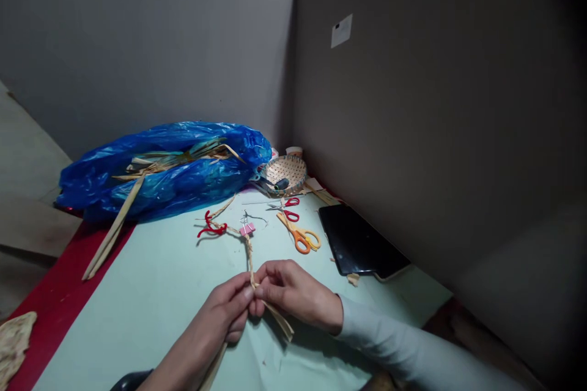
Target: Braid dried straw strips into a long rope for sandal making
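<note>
Both my hands meet at the near end of a pale braided straw cord [250, 252]. My left hand [229, 304] pinches the cord between thumb and fingers, and a long straw strip [214, 369] trails below it toward me. From the other side my right hand [293, 294] grips the same spot, with loose strand ends [282, 322] sticking out under its fingers. The cord's far end lies at a pink binder clip [247, 229]. Beyond the clip, red pipe-cleaner-like ties [211, 226] are wound on more straw. The fingertips partly hide the crossing of the strands.
A blue plastic bag [183, 186] holding dried straw lies at the back left. Red-handled scissors [290, 209] and orange-handled scissors [302, 241] lie right of the clip, before a woven basket [288, 170]. A black tablet [360, 241] rests by the grey partition [413, 134].
</note>
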Demonstrator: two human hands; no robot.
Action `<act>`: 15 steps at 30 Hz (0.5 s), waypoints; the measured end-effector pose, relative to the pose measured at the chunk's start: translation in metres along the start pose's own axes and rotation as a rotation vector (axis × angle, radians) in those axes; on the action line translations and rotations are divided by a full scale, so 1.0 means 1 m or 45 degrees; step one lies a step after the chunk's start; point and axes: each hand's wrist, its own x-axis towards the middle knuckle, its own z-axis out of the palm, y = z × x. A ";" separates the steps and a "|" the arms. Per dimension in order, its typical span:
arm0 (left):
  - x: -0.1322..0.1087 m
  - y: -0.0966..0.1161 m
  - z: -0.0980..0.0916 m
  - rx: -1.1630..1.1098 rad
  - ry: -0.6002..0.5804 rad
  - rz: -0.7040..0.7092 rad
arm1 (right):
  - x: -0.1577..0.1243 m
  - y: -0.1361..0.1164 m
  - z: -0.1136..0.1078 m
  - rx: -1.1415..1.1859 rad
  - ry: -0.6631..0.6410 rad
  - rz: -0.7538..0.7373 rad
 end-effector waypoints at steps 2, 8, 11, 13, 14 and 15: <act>0.001 -0.004 -0.003 0.034 0.086 0.039 | -0.003 -0.002 0.000 -0.166 0.034 -0.036; 0.002 -0.009 -0.003 0.145 0.265 0.059 | -0.013 -0.015 0.000 -0.552 0.047 -0.108; 0.003 -0.009 -0.002 0.133 0.288 0.061 | -0.015 -0.019 -0.003 -0.601 0.005 -0.086; 0.002 -0.008 -0.002 0.132 0.299 0.065 | -0.015 -0.019 -0.007 -0.617 -0.009 -0.054; 0.002 -0.008 -0.002 0.139 0.302 0.073 | -0.015 -0.019 -0.009 -0.620 -0.008 -0.039; 0.002 -0.008 -0.002 0.148 0.306 0.082 | -0.014 -0.019 -0.010 -0.621 -0.006 -0.028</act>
